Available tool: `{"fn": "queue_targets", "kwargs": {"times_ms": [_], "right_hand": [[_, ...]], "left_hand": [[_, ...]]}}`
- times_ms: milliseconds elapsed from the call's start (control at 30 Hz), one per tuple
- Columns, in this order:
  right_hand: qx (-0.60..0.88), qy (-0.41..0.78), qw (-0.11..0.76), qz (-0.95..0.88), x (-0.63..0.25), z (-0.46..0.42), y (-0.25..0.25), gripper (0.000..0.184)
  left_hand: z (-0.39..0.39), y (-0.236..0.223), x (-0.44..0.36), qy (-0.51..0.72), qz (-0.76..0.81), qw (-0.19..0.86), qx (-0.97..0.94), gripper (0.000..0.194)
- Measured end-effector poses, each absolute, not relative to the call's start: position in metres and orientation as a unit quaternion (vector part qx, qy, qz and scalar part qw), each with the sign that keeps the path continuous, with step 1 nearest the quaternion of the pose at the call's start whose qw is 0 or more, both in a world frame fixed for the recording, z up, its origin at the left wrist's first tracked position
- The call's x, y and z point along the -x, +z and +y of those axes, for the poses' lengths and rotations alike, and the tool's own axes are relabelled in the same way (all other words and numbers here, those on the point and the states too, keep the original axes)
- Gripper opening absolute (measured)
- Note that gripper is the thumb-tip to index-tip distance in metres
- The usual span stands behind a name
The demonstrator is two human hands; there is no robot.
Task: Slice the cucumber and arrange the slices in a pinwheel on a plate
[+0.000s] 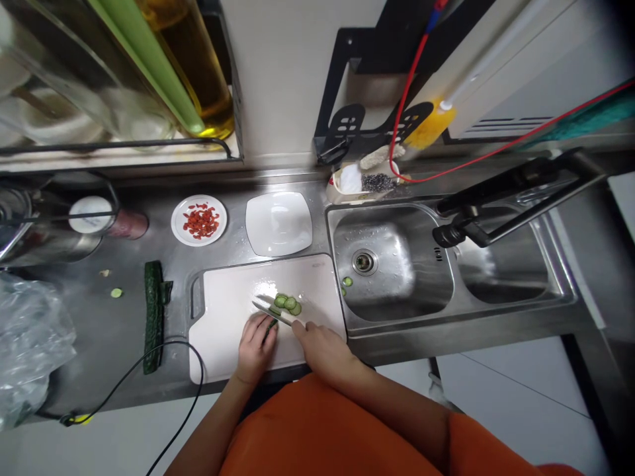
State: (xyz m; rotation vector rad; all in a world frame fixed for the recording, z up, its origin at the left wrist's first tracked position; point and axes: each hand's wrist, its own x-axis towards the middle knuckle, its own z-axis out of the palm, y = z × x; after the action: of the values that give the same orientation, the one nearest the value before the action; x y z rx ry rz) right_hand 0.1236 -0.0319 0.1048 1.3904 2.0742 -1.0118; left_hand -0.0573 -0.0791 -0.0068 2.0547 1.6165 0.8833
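Observation:
My right hand (320, 347) grips a knife (272, 312), its blade pointing left across a white cutting board (228, 350). My left hand (256, 342) is closed over a short piece of cucumber (270, 325), mostly hidden by the fingers, close to the blade. Several cucumber slices (290, 303) lie overlapping on the board just beyond the knife. Left of the board, a longer dark green cucumber (153, 324) lies on the steel counter, with a small cut piece (167, 291) beside it.
A white square plate (278, 225) and a round plate (177, 228) of red berries (201, 221) stand behind the board. To the right is a steel sink (397, 264) with slices in it, under a black faucet (496, 198). A black cable (196, 357) and plastic bag (32, 337) lie left.

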Motion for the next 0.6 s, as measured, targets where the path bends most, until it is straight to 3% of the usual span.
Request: {"fn": "queue_targets", "kwargs": {"times_ms": [600], "right_hand": [[-0.509,-0.374,0.173,0.756,-0.113,-0.032,0.063,0.040]], "left_hand": [[-0.080,-0.011,0.058,0.312,0.576,0.203,-0.728,0.029]]}}
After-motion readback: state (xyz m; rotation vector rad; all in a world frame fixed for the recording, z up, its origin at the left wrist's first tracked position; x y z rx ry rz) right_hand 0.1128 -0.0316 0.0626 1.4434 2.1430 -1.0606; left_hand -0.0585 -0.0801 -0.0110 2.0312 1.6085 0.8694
